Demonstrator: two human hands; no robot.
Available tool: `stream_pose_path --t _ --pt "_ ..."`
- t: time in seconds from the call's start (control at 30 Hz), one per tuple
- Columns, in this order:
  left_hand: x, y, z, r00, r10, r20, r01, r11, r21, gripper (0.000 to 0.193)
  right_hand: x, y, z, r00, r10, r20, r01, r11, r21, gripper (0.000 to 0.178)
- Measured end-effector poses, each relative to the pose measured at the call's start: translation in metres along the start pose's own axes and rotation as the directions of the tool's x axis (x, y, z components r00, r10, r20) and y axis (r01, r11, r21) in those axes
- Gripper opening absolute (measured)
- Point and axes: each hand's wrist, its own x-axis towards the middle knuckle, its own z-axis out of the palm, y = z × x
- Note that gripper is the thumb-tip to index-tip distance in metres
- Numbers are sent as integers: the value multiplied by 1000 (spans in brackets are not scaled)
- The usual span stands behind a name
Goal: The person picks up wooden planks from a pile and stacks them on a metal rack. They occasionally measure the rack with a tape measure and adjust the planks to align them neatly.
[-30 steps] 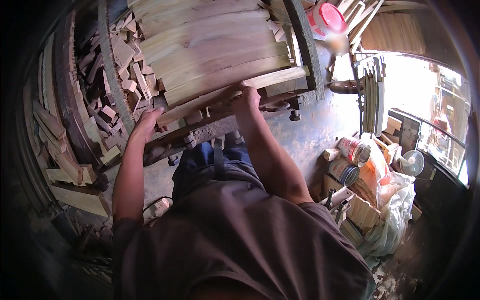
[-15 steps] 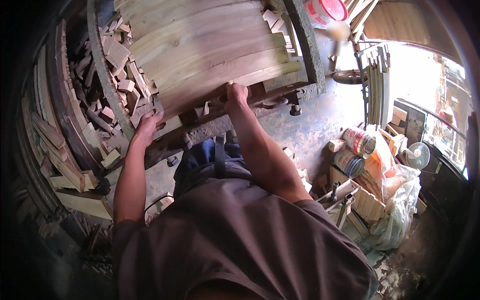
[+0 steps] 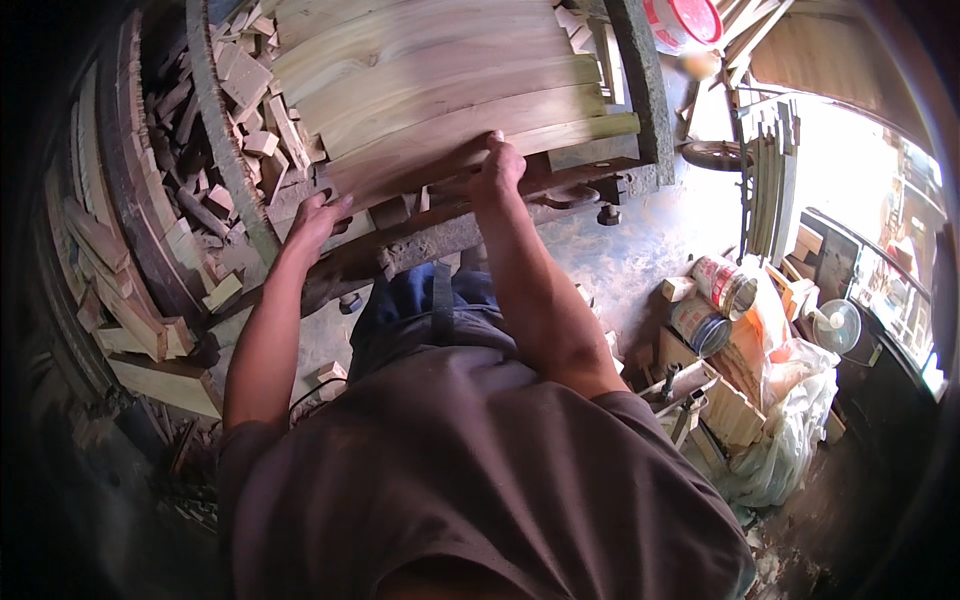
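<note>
Several pale wooden boards (image 3: 430, 75) lie side by side across a metal frame, at the top of the view. My right hand (image 3: 498, 168) grips the near edge of the closest board (image 3: 420, 163), with its thumb up along the top edge. At that board's near left corner, my left hand (image 3: 315, 225) has its fingers bent around the end. Part of those fingers is hidden, as is the underside of the board. Just below the boards runs a rough metal beam (image 3: 430, 240) with a bolt and clamp parts toward its right end.
Wood offcuts (image 3: 240, 80) are heaped left of the boards, beyond a metal bar (image 3: 222, 150). Long planks stand at far left. To the right are a red-and-white bucket (image 3: 685, 22), metal cans (image 3: 722, 285), a small fan (image 3: 836, 326) and a plastic bag (image 3: 790, 430).
The view has shifted, so most things sit farther right and slightly higher. The closest board's right end appears a little nearer the right metal bar. Both hands stay on the board.
</note>
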Motion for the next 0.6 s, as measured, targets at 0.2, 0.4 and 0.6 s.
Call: stream_pose_path --t 0.2,0.4,0.6 --pt "7 -8 -15 998 -43 42 41 998 56 51 -17 -3 5 992 126 22 -128 986 109 46" --pt "-15 4 -17 995 -83 -48 86 994 63 66 12 31 -4 991 40 126 -47 997 59 42" --pt "16 -18 -30 972 127 -198 -35 909 415 71 17 31 -10 988 33 153 -28 999 -32 45"
